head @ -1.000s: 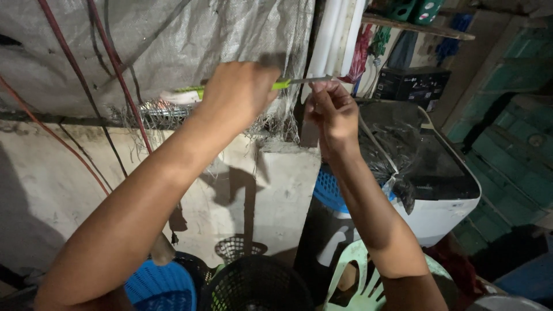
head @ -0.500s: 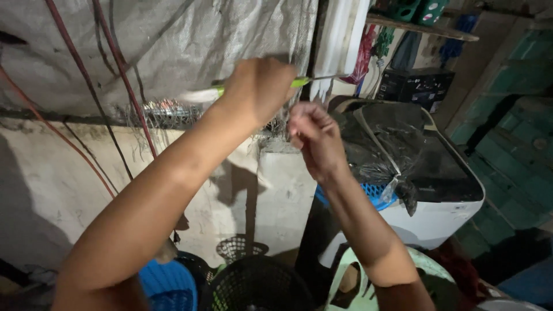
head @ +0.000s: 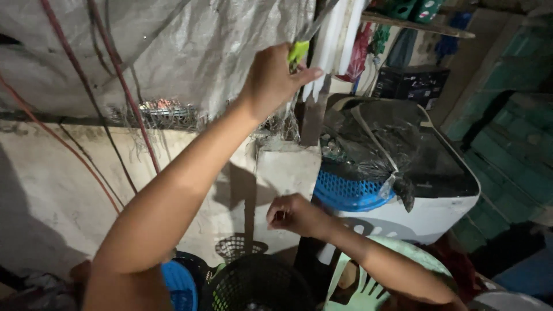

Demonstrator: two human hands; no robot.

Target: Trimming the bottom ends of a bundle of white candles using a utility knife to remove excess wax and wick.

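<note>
One light, rigid knife [head: 303, 41] with a green handle is raised by the grey tarp [head: 190, 52], left hand [head: 273, 78] fingers closed around its handle. Right hand [head: 294, 214] is fisted, contents unclear. Grip the handle; the blade is sharp.

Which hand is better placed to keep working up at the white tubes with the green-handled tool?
Left, probably. The left hand is raised beside the white tubes, gripping the green-handled tool. The right hand is low, closed, near the black basket.
</note>
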